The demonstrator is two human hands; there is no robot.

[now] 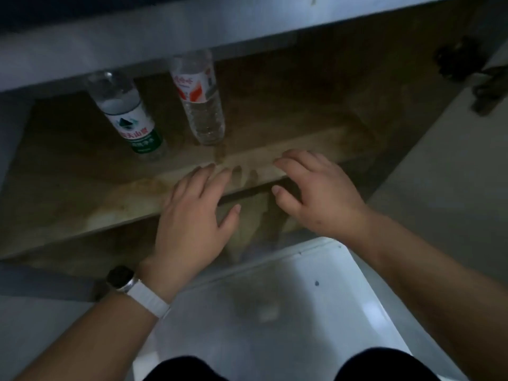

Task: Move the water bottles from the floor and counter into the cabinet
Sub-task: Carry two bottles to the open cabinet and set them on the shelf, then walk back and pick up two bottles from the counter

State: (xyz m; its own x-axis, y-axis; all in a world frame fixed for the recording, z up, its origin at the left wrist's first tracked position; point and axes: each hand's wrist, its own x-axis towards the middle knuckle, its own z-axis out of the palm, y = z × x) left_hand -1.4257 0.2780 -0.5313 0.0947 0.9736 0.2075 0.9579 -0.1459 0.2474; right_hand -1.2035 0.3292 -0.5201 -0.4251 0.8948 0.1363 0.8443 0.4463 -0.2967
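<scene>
Two clear water bottles stand upright inside the open brown cabinet (302, 111), under the grey counter edge. The green-labelled bottle (129, 119) is at the left, the red-and-white-labelled bottle (199, 103) just right of it, apart. My left hand (196, 215), with a white-strapped watch on the wrist, hovers over the cabinet's front edge, fingers spread and holding nothing. My right hand (316, 191) is beside it to the right, fingers curved and apart, also holding nothing. Both hands are nearer to me than the bottles.
The grey counter edge (192, 42) runs across the top. A white open cabinet door (302, 298) lies below my hands. Dark hinge hardware (461, 61) sits at the upper right. The cabinet floor right of the bottles is bare wood. My dark-clothed knees show at the bottom.
</scene>
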